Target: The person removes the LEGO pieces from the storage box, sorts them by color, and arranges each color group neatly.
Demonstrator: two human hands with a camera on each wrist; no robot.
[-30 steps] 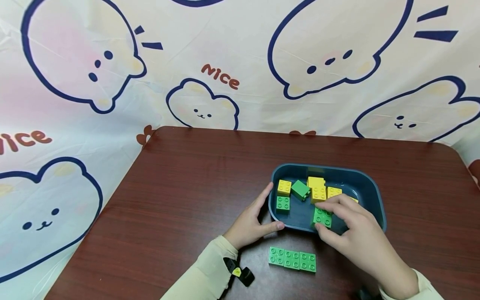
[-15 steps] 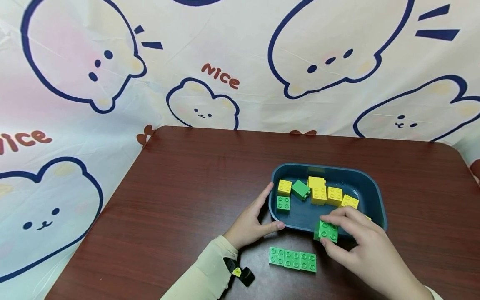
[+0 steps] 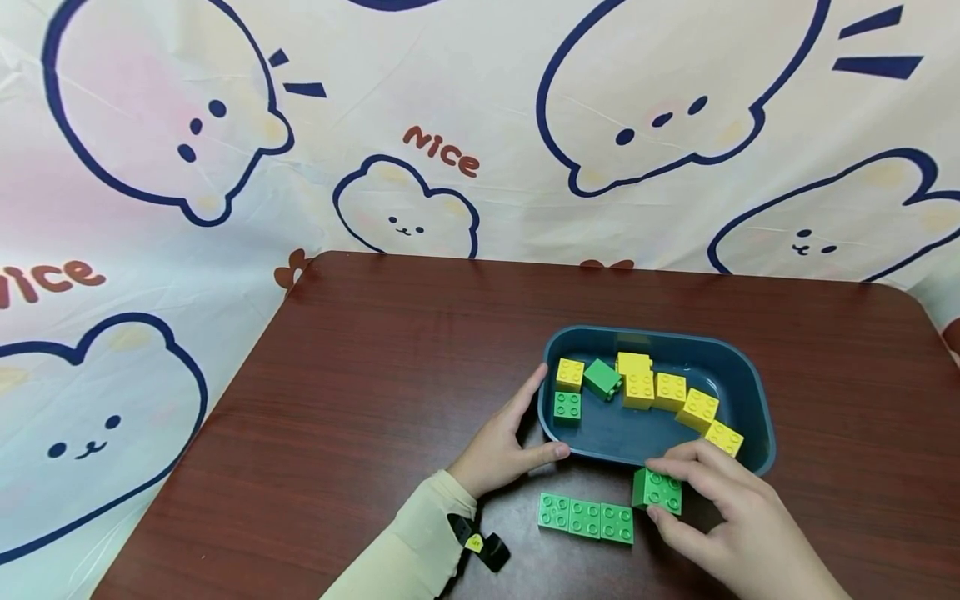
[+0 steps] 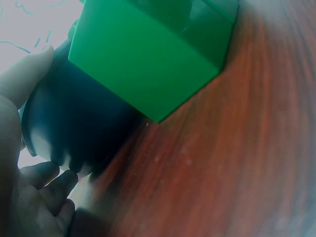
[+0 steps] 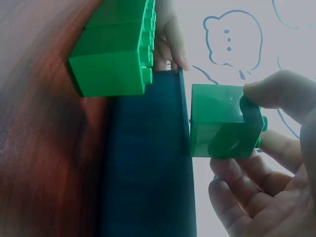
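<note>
In the head view, my right hand pinches a green toy building block between thumb and fingers. The block hangs just outside the front rim of a dark blue tray, studs up. To its left, a joined row of three green blocks lies on the table, apart from the held one. My left hand grips the tray's left end, thumb at the front rim and fingers along the side wall. In the right wrist view, the held green block shows its smooth sides.
Inside the tray lie several yellow blocks, a tilted green block and an upright green block. The brown table extends left and behind. A patterned cloth hangs behind it.
My right hand has lifted the green block from the tray over its front rim, toward me and slightly right. More yellow blocks now show. My left hand has stayed put.
</note>
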